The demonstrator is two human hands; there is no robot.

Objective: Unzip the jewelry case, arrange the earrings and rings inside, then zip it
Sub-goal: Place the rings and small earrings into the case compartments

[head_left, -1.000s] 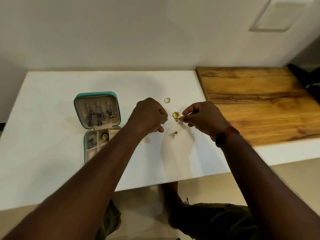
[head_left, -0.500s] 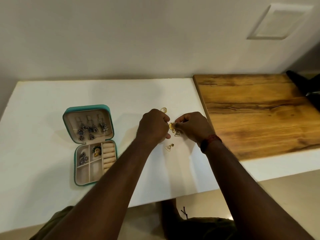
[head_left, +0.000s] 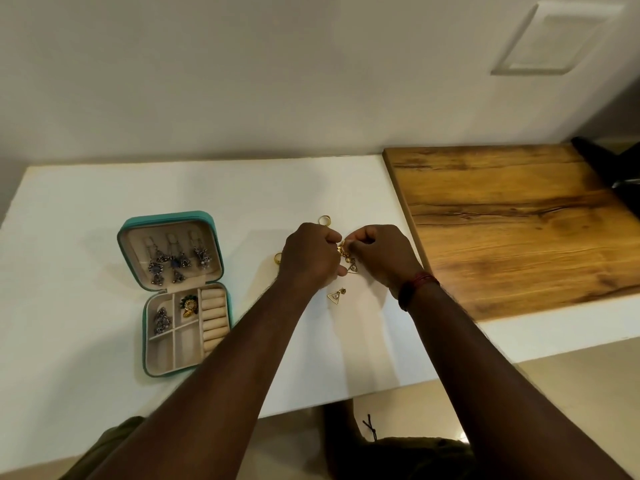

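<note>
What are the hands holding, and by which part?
The left hand and right hand both pinch one gold earring. It is mostly covered, so which part each grips cannot be told.

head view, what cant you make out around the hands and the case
gold earring: head view, mostly covered by the left hand and right hand; its shape is unclear.
Left hand's grip: hidden behind its own knuckles.
ring: half hidden by the left hand.
jewelry case: near corner covered by the left forearm.
dark object: cut off by the right edge.
</note>
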